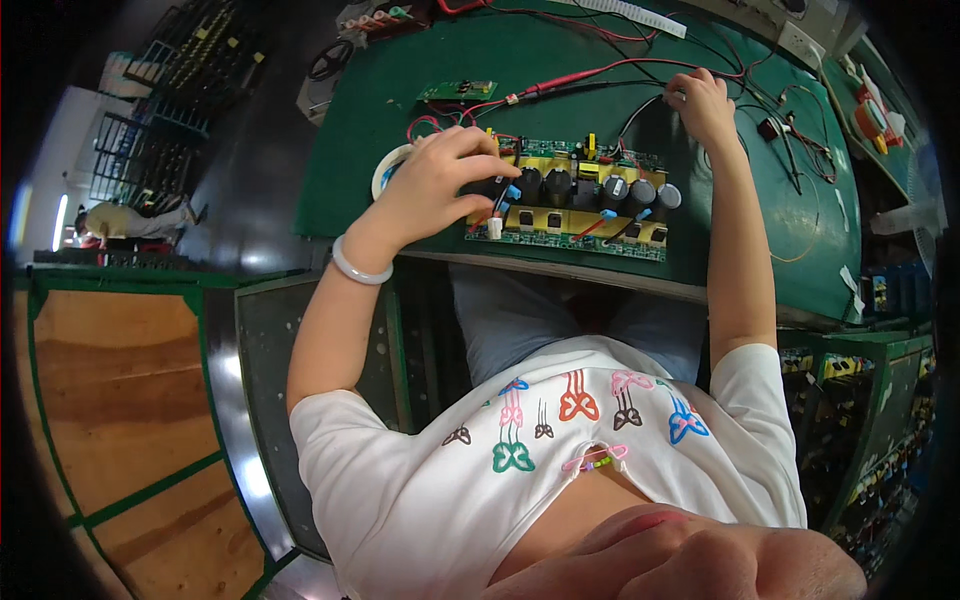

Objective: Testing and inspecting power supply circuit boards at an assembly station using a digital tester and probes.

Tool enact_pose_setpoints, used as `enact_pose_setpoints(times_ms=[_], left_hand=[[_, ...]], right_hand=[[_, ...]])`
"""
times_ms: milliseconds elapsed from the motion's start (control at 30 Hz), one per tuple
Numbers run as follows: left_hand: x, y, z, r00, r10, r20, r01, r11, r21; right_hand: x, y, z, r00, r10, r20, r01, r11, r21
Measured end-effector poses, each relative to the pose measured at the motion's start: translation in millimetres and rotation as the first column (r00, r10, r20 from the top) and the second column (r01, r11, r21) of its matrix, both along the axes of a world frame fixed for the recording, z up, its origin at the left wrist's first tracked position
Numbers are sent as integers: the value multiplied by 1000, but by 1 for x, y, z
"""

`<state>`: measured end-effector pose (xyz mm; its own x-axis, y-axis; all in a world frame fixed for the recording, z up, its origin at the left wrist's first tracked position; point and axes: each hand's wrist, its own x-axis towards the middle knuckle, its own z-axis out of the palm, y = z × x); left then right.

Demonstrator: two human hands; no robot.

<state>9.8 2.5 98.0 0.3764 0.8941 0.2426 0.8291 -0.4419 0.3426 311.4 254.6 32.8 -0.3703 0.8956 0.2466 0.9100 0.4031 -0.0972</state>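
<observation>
A long green circuit board [590, 247] with yellow-wrapped parts and several black round capacitors lies near the table's front edge. My left hand [445, 180] is over the board's left end, thumb and forefinger apart. Beside those fingertips are short wires with blue-sleeved ends [513, 192] and a white connector [494, 228]; whether they touch is hard to see. Beyond the board's right end, my right hand [703, 108] is closed, its fingertips at a thin black wire [637, 115] that curves up from the board.
A small green circuit board [458, 92] and a red test probe [560, 80] with its cable lie farther back on the green table [800, 250]. A tape roll [385, 172] is partly behind my left hand. Tangled leads [795, 140] spread at the right. Another person [135, 220] is far left.
</observation>
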Motion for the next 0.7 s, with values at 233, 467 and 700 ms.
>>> enact_pose_setpoints(times_ms=[233, 467, 700], left_hand=[[11, 28, -1, 935, 29, 352, -78, 989, 125], [33, 94, -14, 746, 176, 642, -166, 983, -78], [59, 126, -24, 775, 207, 597, -18, 952, -307]], right_hand=[[4, 14, -22, 769, 410, -491, -389, 909, 150], [-1, 21, -30, 764, 458, -454, -383, 889, 251], [6, 28, -36, 800, 420, -428, -327, 904, 276]])
